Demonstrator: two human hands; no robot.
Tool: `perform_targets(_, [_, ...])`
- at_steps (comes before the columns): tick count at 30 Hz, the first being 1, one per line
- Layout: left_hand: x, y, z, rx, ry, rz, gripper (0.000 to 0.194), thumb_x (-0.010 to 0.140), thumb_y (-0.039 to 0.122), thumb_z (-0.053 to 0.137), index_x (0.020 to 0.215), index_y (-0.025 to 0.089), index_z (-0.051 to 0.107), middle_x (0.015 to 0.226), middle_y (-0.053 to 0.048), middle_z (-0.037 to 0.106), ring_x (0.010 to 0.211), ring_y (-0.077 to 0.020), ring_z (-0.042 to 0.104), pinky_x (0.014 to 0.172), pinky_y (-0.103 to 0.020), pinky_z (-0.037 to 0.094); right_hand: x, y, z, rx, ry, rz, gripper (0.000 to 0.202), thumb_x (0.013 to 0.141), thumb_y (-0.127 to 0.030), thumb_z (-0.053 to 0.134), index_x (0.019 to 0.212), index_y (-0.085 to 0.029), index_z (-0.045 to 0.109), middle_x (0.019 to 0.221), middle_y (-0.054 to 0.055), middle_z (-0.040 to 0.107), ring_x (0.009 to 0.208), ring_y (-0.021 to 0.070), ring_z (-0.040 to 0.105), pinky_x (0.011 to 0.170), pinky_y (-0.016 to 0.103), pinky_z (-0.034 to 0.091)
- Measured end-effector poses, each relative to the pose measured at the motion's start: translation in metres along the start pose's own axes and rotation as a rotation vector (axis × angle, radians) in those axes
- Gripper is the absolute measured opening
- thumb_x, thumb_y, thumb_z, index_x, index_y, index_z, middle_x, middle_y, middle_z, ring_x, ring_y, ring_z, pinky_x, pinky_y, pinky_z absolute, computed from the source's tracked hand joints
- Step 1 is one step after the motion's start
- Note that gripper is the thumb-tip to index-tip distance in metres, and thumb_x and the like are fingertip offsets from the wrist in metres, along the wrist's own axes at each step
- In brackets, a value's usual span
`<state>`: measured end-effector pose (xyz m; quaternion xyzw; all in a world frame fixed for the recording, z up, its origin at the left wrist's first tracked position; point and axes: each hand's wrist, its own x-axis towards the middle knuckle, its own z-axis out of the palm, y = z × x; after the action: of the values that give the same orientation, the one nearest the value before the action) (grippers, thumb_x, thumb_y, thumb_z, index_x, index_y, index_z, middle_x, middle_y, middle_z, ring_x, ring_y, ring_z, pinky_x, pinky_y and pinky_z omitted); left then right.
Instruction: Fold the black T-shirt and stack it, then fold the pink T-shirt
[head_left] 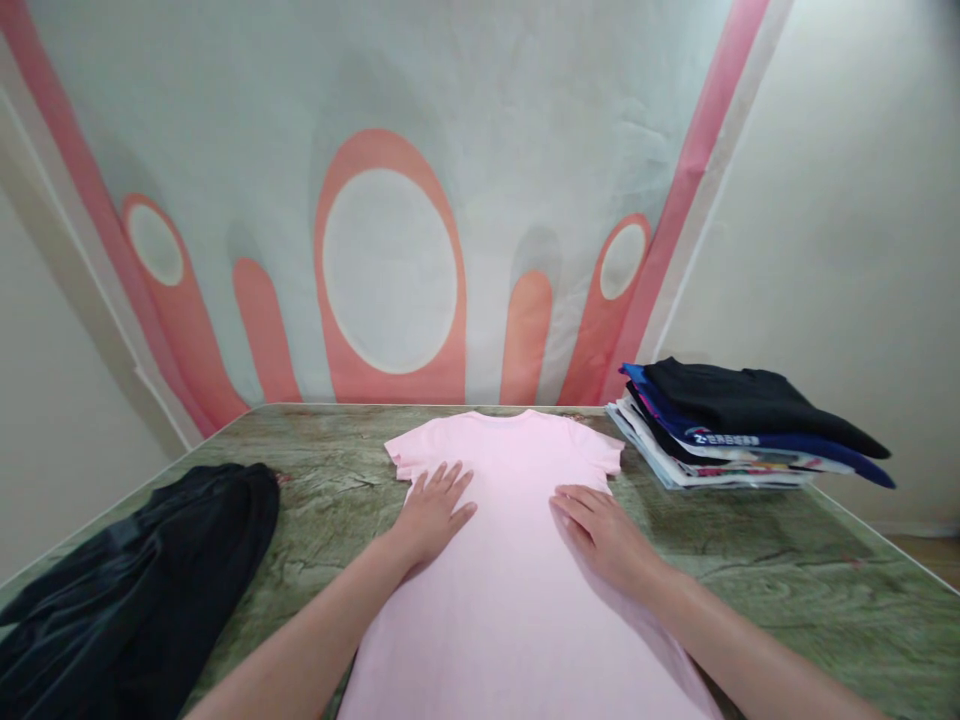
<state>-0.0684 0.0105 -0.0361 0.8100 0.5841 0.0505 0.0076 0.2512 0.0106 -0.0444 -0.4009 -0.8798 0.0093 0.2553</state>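
A pink short-sleeved garment [517, 570] lies spread flat on the table, its neckline at the far side and its lower part running out of view at the bottom. My left hand [435, 512] rests flat on its left side below the sleeve, fingers spread and holding nothing. On the right side, my right hand [600, 530] lies on the fabric with its fingers stretched out and nearly together, also holding nothing.
Dark crumpled clothing [150, 590] lies at the left of the wood-patterned table [330, 510]. A stack of folded clothes [735, 430], black on top, sits at the back right, partly overhanging. Behind the table hangs a backdrop [480, 190] with coral shapes.
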Motion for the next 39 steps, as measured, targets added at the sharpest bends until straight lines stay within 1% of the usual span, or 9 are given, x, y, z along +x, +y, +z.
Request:
perform_targets(4, [-0.001, 0.0013, 0.0012, 0.002, 0.007, -0.01, 0.058, 0.096, 0.056, 0.022, 0.147, 0.03, 0.027, 0.156, -0.002, 0.018, 0.143, -0.0262, 0.014, 0.113, -0.05, 0.013, -0.0012, 0.0027, 0.0038, -0.001, -0.033, -0.003, 0.037, 0.094, -0.025, 0.042, 0.129, -0.026, 0.054, 0.132, 0.006, 0.055, 0.122, 0.0223, 0.048, 0.102, 0.044, 0.04])
perform_targets(8, [-0.0014, 0.0009, 0.0023, -0.004, 0.012, -0.011, 0.058, 0.096, 0.056, 0.021, 0.147, 0.03, 0.027, 0.156, -0.002, 0.018, 0.143, -0.026, 0.014, 0.113, -0.049, 0.012, -0.0009, 0.0021, 0.0034, 0.01, -0.042, -0.013, 0.037, 0.095, -0.027, 0.041, 0.13, -0.025, 0.054, 0.133, 0.007, 0.054, 0.123, 0.023, 0.048, 0.102, 0.045, 0.041])
perform_targets(13, [-0.0021, 0.0007, 0.0023, -0.023, 0.016, -0.005, 0.058, 0.096, 0.056, 0.022, 0.147, 0.03, 0.028, 0.156, -0.003, 0.018, 0.143, -0.0269, 0.014, 0.113, -0.051, 0.012, -0.0007, 0.0015, 0.0027, 0.017, -0.033, -0.023, 0.038, 0.095, -0.027, 0.041, 0.13, -0.025, 0.054, 0.133, 0.008, 0.054, 0.123, 0.0237, 0.048, 0.102, 0.046, 0.042])
perform_targets(17, [-0.0032, 0.0013, 0.0011, -0.029, 0.019, -0.004, 0.057, 0.096, 0.056, 0.021, 0.147, 0.03, 0.027, 0.156, -0.003, 0.018, 0.143, -0.0268, 0.014, 0.113, -0.051, 0.012, -0.0004, 0.0008, 0.0026, 0.025, -0.009, -0.029, 0.038, 0.094, -0.026, 0.041, 0.13, -0.025, 0.054, 0.132, 0.008, 0.055, 0.121, 0.0238, 0.05, 0.101, 0.047, 0.042])
perform_targets(20, [-0.0036, 0.0018, 0.0003, -0.021, 0.02, -0.004, 0.058, 0.096, 0.055, 0.021, 0.148, 0.03, 0.026, 0.156, -0.003, 0.018, 0.143, -0.0269, 0.014, 0.113, -0.05, 0.013, -0.0003, 0.0004, 0.0027, 0.022, -0.017, -0.027, 0.038, 0.095, -0.025, 0.041, 0.13, -0.025, 0.054, 0.133, 0.008, 0.055, 0.122, 0.0235, 0.049, 0.102, 0.046, 0.042])
perform_targets(27, [-0.0035, 0.0031, -0.0024, -0.012, 0.006, -0.008, 0.058, 0.096, 0.056, 0.021, 0.147, 0.029, 0.028, 0.156, -0.003, 0.02, 0.143, -0.0272, 0.015, 0.113, -0.05, 0.013, -0.0008, 0.0022, 0.0033, 0.024, -0.028, -0.023, 0.037, 0.095, -0.025, 0.04, 0.13, -0.024, 0.054, 0.133, 0.008, 0.054, 0.123, 0.0236, 0.047, 0.102, 0.047, 0.041])
perform_targets(34, [-0.0033, 0.0044, -0.0058, -0.004, -0.006, -0.01, 0.058, 0.096, 0.055, 0.022, 0.147, 0.028, 0.028, 0.156, -0.004, 0.019, 0.143, -0.0276, 0.015, 0.113, -0.052, 0.013, 0.0002, 0.0014, 0.0022, 0.037, 0.007, -0.039, 0.037, 0.094, -0.025, 0.042, 0.129, -0.025, 0.055, 0.131, 0.008, 0.056, 0.121, 0.0242, 0.05, 0.1, 0.047, 0.042])
perform_targets(39, [-0.0031, 0.0068, -0.0064, -0.01, -0.019, -0.026, 0.058, 0.096, 0.054, 0.023, 0.147, 0.028, 0.028, 0.156, -0.004, 0.019, 0.143, -0.0281, 0.015, 0.113, -0.052, 0.013, 0.0008, 0.0031, 0.0022, 0.043, 0.002, -0.042, 0.038, 0.094, -0.024, 0.042, 0.13, -0.025, 0.054, 0.131, 0.008, 0.056, 0.121, 0.0235, 0.05, 0.1, 0.046, 0.043])
